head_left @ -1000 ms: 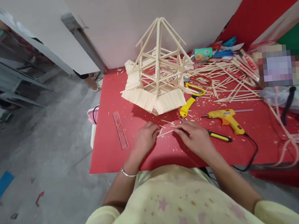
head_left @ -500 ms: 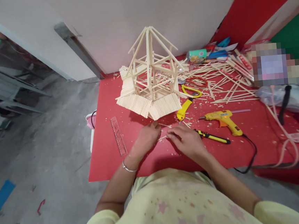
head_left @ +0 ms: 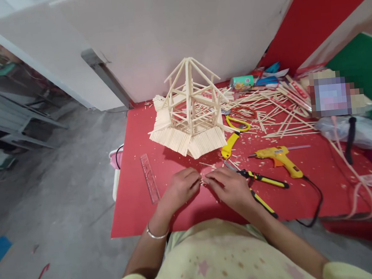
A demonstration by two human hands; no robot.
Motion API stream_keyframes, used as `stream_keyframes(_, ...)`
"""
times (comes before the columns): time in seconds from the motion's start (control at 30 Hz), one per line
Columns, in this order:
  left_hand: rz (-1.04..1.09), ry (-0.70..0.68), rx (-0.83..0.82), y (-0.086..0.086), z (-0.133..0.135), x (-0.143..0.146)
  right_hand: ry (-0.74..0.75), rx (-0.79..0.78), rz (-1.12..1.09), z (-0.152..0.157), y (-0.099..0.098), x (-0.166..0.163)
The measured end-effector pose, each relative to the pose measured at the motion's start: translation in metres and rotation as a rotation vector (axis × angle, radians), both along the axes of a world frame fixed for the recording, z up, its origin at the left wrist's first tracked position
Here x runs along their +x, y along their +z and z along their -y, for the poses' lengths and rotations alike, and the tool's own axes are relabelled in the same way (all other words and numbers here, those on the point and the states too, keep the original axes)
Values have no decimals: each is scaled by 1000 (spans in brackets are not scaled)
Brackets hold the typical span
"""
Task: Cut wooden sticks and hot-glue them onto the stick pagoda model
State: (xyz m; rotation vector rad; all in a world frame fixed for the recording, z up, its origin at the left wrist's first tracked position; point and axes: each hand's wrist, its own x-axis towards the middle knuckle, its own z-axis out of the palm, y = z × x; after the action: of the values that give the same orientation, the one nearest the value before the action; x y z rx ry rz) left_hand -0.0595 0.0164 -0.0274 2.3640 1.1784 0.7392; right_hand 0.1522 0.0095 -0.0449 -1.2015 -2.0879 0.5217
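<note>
Over the red table, my left hand (head_left: 184,186) and my right hand (head_left: 232,188) are close together, fingertips pinched. Short wooden stick pieces (head_left: 203,181) show between the fingertips; which hand grips which piece is partly hidden. Just beyond stands a pavilion-like model (head_left: 190,108) built of thin wooden sticks, its slatted lower skirt facing me and its top a bare frame. Yellow-and-black pliers (head_left: 269,181) lie beside my right hand, which partly covers them. Nearby is a yellow-handled cutter (head_left: 230,145).
A clear ruler (head_left: 150,178) lies at the left. To the right are a yellow glue gun (head_left: 280,157) with a black cord, yellow-and-red-handled scissors (head_left: 239,123), loose sticks (head_left: 284,113) and a plastic bag (head_left: 348,134). A green can (head_left: 242,82) lies by the wall.
My hands have drawn closer, fingertips nearly meeting at the stick pieces. More of the pliers shows beside my right hand. The view has tilted, so the table sits lower in the picture.
</note>
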Motion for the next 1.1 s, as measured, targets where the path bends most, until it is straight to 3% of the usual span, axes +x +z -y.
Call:
stream_keyframes(0.23,153,74,144,17,8,-4,53,57,-109,0,15,-3)
stream_keyframes(0.37,215,328,167,20,5,-15,-72,39,-154,-3,18,6)
stream_keyframes(0.43,158,389,63,14,5,-25,-139,14,-118,-4,18,13)
stream_keyframes(0.57,-31,288,-143,-3,8,-38,-176,-19,38,-2,13,22)
stream_keyframes(0.67,-118,205,-212,-13,10,-36,-172,-41,143,4,6,22)
stream_keyframes(0.9,-223,155,-205,-22,4,-24,-83,-92,220,18,-2,16)
stream_keyframes(1.1,-242,204,-183,-34,-1,-19,-53,-111,247,18,-9,2)
